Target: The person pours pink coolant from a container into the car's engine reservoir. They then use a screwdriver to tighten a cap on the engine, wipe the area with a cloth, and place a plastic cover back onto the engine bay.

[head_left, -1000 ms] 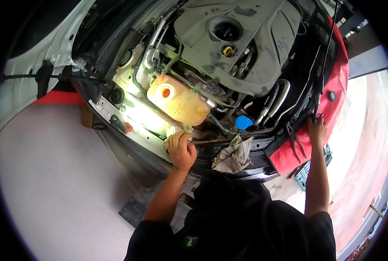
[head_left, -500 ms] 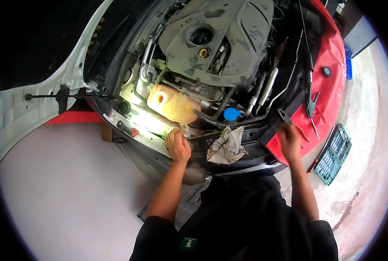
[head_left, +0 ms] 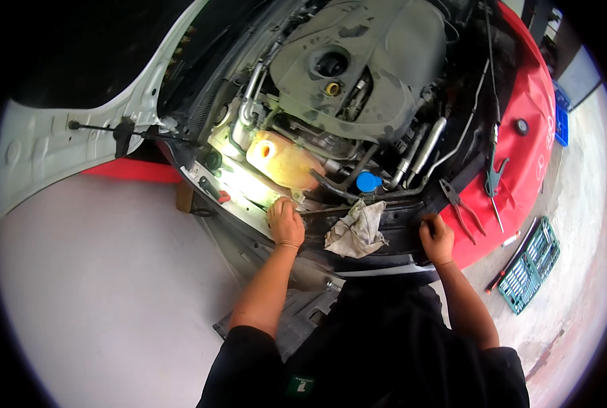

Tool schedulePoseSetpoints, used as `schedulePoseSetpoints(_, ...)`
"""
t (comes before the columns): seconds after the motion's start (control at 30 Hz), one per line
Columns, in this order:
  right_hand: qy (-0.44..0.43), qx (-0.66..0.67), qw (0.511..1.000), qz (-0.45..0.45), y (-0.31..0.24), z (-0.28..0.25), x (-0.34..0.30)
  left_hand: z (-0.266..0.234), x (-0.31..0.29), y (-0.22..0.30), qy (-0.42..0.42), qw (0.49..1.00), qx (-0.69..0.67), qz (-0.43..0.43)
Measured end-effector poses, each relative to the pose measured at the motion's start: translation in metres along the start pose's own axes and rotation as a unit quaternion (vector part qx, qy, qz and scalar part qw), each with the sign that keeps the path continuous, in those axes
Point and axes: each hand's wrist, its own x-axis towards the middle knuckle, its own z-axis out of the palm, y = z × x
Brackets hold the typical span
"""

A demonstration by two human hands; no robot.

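My left hand (head_left: 286, 224) bears on the front edge of the open engine bay, just in front of a lit, yellowish coolant tank (head_left: 283, 162) whose neck is uncapped. Its fingers curl downward, hiding whatever lies under them. To the right, my right hand (head_left: 438, 239) is loosely closed against the black front panel (head_left: 402, 231); its fingertips are hidden too. Pliers with red handles (head_left: 461, 211) lie beside it on a red fender cover (head_left: 517, 180). A crumpled grey rag (head_left: 356, 230) sits between my hands, with a blue cap (head_left: 368, 181) behind it.
A large engine cover (head_left: 365, 61) fills the far middle. A black tool with a red end (head_left: 215, 192) rests on the left edge. Green-handled locking pliers (head_left: 495, 180) and a small round black part (head_left: 521, 126) are on the fender cover. An open socket set (head_left: 531, 265) lies on the floor.
My right hand has come away from over the red-handled pliers, leftward and nearer, onto the front panel. The pliers now lie uncovered. My left hand keeps its place on the edge; the view has shifted slightly.
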Motion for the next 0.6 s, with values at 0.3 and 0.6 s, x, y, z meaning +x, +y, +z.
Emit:
schedulePoseSetpoints(0.3, 0.004, 0.045, 0.999, 0.02, 0.0029, -0.0007, 0.0025, 0.0, 0.0013, 0.0027, 0.016, 1.0, -0.014, 0.0)
schedulePoseSetpoints(0.6, -0.001, 0.009, 1.0, 0.02, 0.0056, 0.0007, 0.0006, 0.002, -0.0003, -0.0006, 0.006, 1.0, -0.019, -0.007)
